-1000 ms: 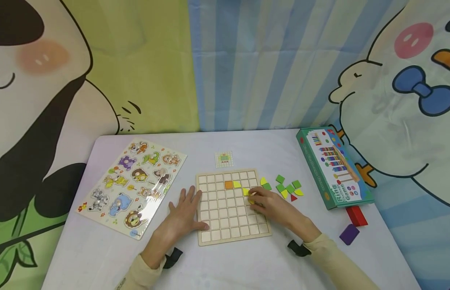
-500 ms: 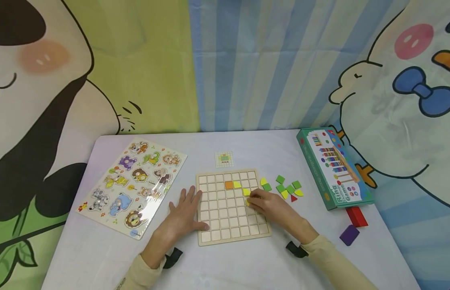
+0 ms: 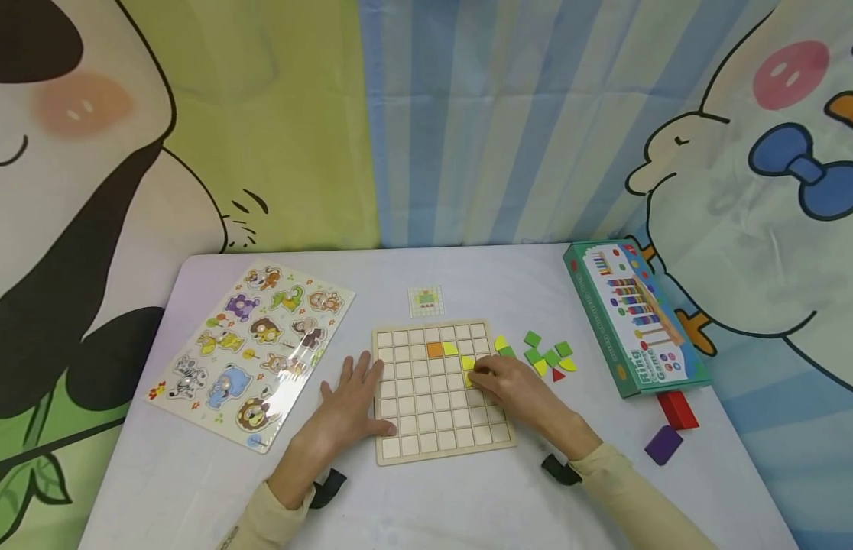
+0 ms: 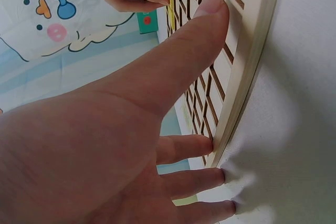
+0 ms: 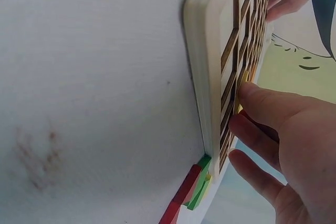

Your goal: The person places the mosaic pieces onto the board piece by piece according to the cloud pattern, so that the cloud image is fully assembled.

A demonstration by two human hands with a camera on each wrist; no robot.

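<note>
Two hands (image 3: 351,409), one grid board (image 3: 433,412)

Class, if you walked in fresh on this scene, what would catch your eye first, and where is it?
The wooden grid board at the table's centre, with an orange tile and yellow tiles in its upper cells. The right hand presses a yellow tile into a cell; the left hand rests flat on the board's left edge.

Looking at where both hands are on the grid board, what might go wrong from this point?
The right hand presses a yellow piece into the grid board; it may seat crooked or nudge the neighbouring yellow tile. The left hand only rests flat at the board's edge, so the board might slide. The wrist could brush the loose pieces.
</note>
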